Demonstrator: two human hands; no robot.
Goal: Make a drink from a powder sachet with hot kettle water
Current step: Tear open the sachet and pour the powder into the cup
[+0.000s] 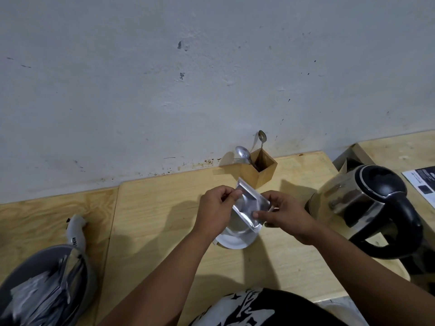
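A silver foil sachet (250,203) is held up in both hands above a white cup (237,237) on the wooden table (153,208). My left hand (217,208) pinches the sachet's upper left corner. My right hand (282,214) pinches its right edge between thumb and fingers. The cup is partly hidden behind the sachet and my hands. A steel kettle (362,205) with a black lid and handle stands just right of my right hand.
A wooden holder (259,171) with spoons (243,154) stands against the wall behind the cup. A grey bowl (44,288) of several sachets sits at the front left, with a loose sachet (75,231) beside it. A dark leaflet (423,184) lies at far right.
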